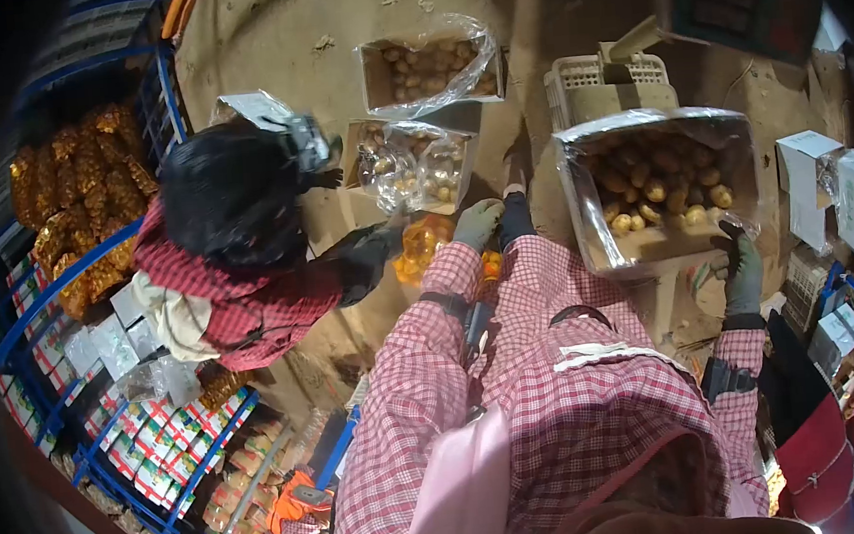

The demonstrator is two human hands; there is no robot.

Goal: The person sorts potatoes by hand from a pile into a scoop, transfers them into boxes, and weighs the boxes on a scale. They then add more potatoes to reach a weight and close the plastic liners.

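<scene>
My left hand (479, 223), in a grey-green glove, is closed at the top of an orange net bag (424, 249) of round yellow-orange produce. Part of that bag is hidden behind my forearm. My right hand (745, 277), also gloved, has its fingers stretched apart at the near right corner of a large cardboard box (637, 258). Clear plastic lines this box, and many potatoes (655, 189) lie inside it. On the left, a co-worker's dark-sleeved arm (361, 262) reaches to the net bag, close to my left hand.
Two more plastic-lined boxes of potatoes, a far one (432, 71) and a nearer one (417, 162), stand ahead. A beige plastic crate (592, 73) is behind the large box. Blue-framed racks (168, 97) with filled net bags (79, 184) line the left. White cartons (809, 177) stand right.
</scene>
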